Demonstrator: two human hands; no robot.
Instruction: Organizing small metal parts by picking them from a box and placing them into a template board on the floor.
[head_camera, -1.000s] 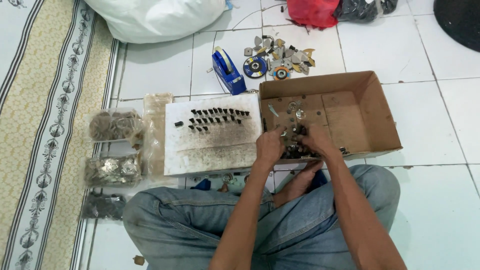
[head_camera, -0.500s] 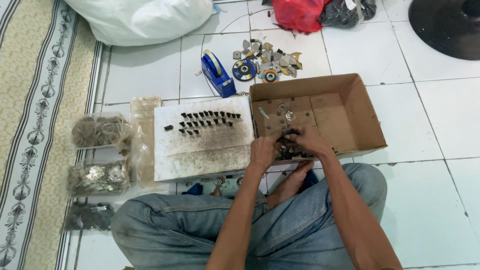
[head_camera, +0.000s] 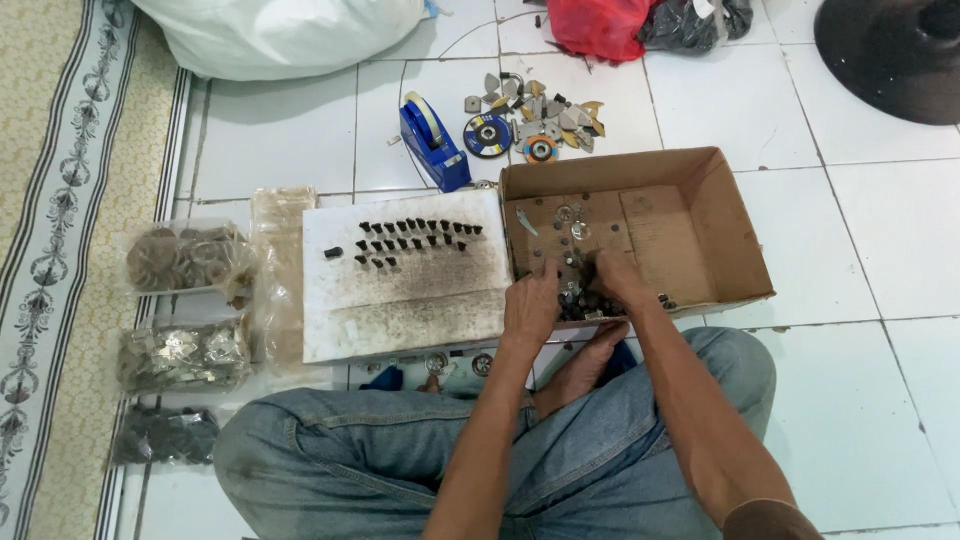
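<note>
Both hands apparently sort small parts at cardboard box's near edge

Both hands reach into a cardboard box on the tiled floor: the left hand and right hand rest among small dark metal parts. Beside it, a white board carries rows of dark pieces.

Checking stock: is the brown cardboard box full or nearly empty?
Nearly empty: brown cardboard box shows mostly bare floor, small metal parts clustered near hands.
</note>
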